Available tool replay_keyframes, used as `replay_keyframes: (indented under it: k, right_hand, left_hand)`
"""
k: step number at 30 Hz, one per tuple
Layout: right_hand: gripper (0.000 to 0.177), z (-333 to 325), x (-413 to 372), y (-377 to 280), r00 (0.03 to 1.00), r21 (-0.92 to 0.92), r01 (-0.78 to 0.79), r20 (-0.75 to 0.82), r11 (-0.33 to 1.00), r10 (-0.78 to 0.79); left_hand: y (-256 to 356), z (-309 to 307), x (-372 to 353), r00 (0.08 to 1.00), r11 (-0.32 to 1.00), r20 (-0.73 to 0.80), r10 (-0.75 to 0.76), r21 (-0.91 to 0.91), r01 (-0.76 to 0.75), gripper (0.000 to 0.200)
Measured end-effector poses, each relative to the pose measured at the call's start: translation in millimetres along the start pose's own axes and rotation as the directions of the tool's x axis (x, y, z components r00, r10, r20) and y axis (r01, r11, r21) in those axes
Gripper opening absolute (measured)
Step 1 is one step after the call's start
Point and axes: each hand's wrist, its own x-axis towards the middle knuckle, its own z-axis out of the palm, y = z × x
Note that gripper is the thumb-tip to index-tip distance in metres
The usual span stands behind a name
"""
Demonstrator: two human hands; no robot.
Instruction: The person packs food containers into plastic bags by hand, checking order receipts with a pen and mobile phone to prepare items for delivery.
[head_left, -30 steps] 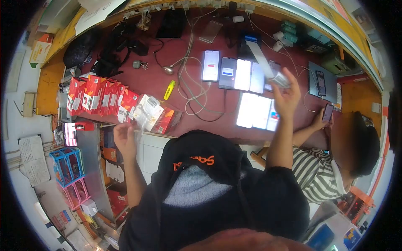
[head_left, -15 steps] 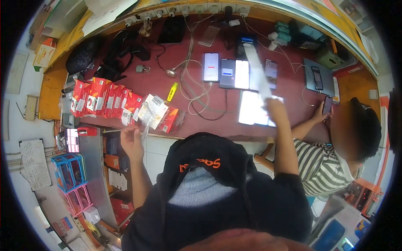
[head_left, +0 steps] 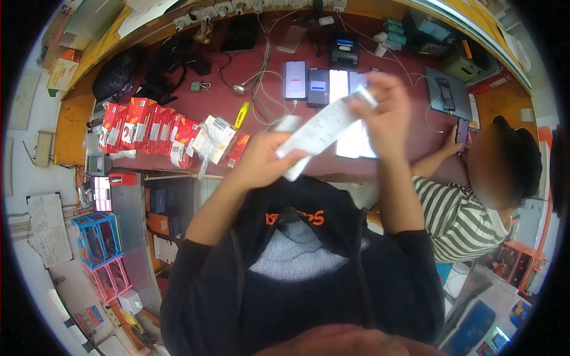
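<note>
A long white printed receipt (head_left: pixel 323 127) is stretched slantwise between my two hands above the front of the table. My left hand (head_left: pixel 261 157) is closed on its lower end, with the thumb on top; part of the strip hangs below and behind the fingers. At its upper right end my right hand (head_left: pixel 386 113) grips the paper, slightly blurred. Beneath and beyond the receipt are several phones, among them a white-screened phone (head_left: pixel 295 80) and a dark phone (head_left: pixel 318 89). A small black receipt printer (head_left: pixel 344 52) stands behind them.
To the left stands a row of red boxes (head_left: pixel 136 127), with a white box (head_left: pixel 212 139) beside it. A yellow highlighter (head_left: pixel 241 115) and cables lie nearby. At right, a person in a striped shirt (head_left: pixel 457 216) holds a phone (head_left: pixel 461 135) near a laptop (head_left: pixel 451 104).
My right hand has brought the receipt from near the printer to the left and turned it. My left hand has left the plastic-wrapped boxes, moved right and taken the receipt's other end.
</note>
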Motion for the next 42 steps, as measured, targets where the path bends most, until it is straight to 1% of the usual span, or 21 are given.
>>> replay_keyframes:
  k: [1,3,4,6,7,9,11,13,17,19,26,27,28,29,31,34,36,37,39,41,42]
  right_hand:
    - [0.044,-16.5,9.0,5.0,0.996,0.211,-0.002,-0.091,0.978,0.021]
    - [0.044,-35.0,14.3,8.9,0.966,0.315,0.033,-0.254,0.948,0.050]
    - [0.044,-42.2,11.6,13.9,0.969,0.315,0.031,-0.243,0.948,0.050]
    - [0.044,-44.6,1.5,28.0,0.951,0.107,-0.029,-0.302,0.994,0.060]
    - [0.051,-37.8,-3.6,30.4,0.958,-0.156,0.070,-0.266,0.985,-0.110]
    - [0.058,-22.9,-9.6,8.9,0.887,-0.648,0.374,0.043,0.664,-0.459]
    - [0.051,4.4,-15.2,7.2,0.840,-0.293,0.535,0.290,0.793,-0.459]
    - [0.027,23.8,-15.4,9.8,0.796,-0.160,0.372,0.563,0.915,-0.225]
    - [0.014,18.6,-7.1,18.5,0.796,-0.189,0.229,0.601,0.955,-0.071]
    - [0.012,17.5,-9.1,12.9,0.797,-0.255,0.094,0.599,0.962,0.081]
    - [0.015,37.4,-25.2,22.8,0.750,-0.200,0.281,0.656,0.939,-0.085]
    - [0.017,37.3,-32.7,26.0,0.744,-0.154,-0.048,0.654,0.987,0.138]
    - [0.018,38.0,-39.2,30.8,0.665,-0.106,-0.375,0.661,0.921,0.347]
    - [0.018,41.7,-45.1,38.7,0.667,-0.106,-0.380,0.657,0.919,0.352]
    - [0.019,48.6,-56.1,53.8,0.628,0.185,-0.689,0.634,0.701,0.450]
    - [0.009,35.4,-51.9,39.2,0.561,0.141,-0.738,0.671,0.660,0.484]
    - [0.032,8.1,-45.9,43.9,0.482,0.058,-0.758,0.720,0.649,0.499]
    - [0.039,-7.9,-43.2,55.0,0.564,0.002,-0.637,0.683,0.771,0.465]
    - [0.042,-34.1,-32.8,67.6,0.654,-0.039,-0.582,0.571,0.812,0.496]
    - [0.042,-43.7,-17.2,67.1,0.666,-0.106,-0.625,0.444,0.773,0.600]
    - [0.047,-44.8,-14.0,86.4,0.698,-0.030,-0.620,0.435,0.784,0.569]
  left_hand:
    - [3.2,-9.7,-0.4,1.000,0.999,0.008,0.026,0.036,-0.027,0.017]
    - [13.6,-22.5,-1.6,0.993,0.991,-0.108,-0.052,-0.128,0.038,0.014]
    - [19.3,-33.2,-1.9,0.988,0.994,-0.128,-0.081,-0.080,0.071,0.014]
    - [21.1,-49.6,-1.8,0.978,0.995,-0.184,-0.102,0.003,0.104,0.016]
    - [24.0,-52.0,0.3,0.976,0.995,-0.195,-0.101,0.003,0.104,0.016]
    - [35.6,-53.9,6.1,0.993,0.946,-0.056,0.103,0.315,-0.080,0.017]
    - [39.3,-43.5,14.4,0.992,0.937,-0.005,0.128,0.328,-0.120,0.018]
    - [40.1,-34.4,19.4,0.987,0.903,0.088,0.133,0.399,-0.157,0.018]
    - [37.6,-44.4,13.4,0.969,0.785,0.104,0.224,0.570,-0.243,0.021]
    - [37.1,-42.6,11.2,0.968,0.795,0.121,0.218,0.553,-0.248,0.023]
    - [30.3,-29.2,3.8,0.937,0.740,0.192,0.293,0.574,-0.350,0.019]
    - [28.4,-26.0,0.8,0.936,0.742,0.196,0.293,0.570,-0.352,0.019]
    - [26.7,-22.3,-3.2,0.916,0.681,0.174,0.363,0.621,-0.388,0.017]
    - [25.7,-18.7,-7.3,0.889,0.614,0.158,0.431,0.670,-0.416,0.015]
    - [29.7,-14.5,-15.0,0.880,0.564,0.159,0.447,0.713,-0.416,0.013]
    - [24.9,-19.8,-28.3,0.917,0.588,0.088,0.389,0.743,-0.321,0.010]
    - [13.9,-32.6,-38.1,0.922,0.659,-0.033,0.385,0.709,-0.250,0.008]
    - [10.3,-39.0,-43.5,0.923,0.659,-0.031,0.383,0.709,-0.250,0.008]
    - [4.8,-49.0,-54.1,0.949,0.746,-0.185,0.257,0.662,-0.073,0.012]
    - [-0.4,-48.0,-60.0,0.939,0.759,-0.218,0.267,0.648,-0.065,0.012]
    - [-3.5,-45.8,-63.0,0.956,0.797,-0.234,0.176,0.604,0.001,0.013]
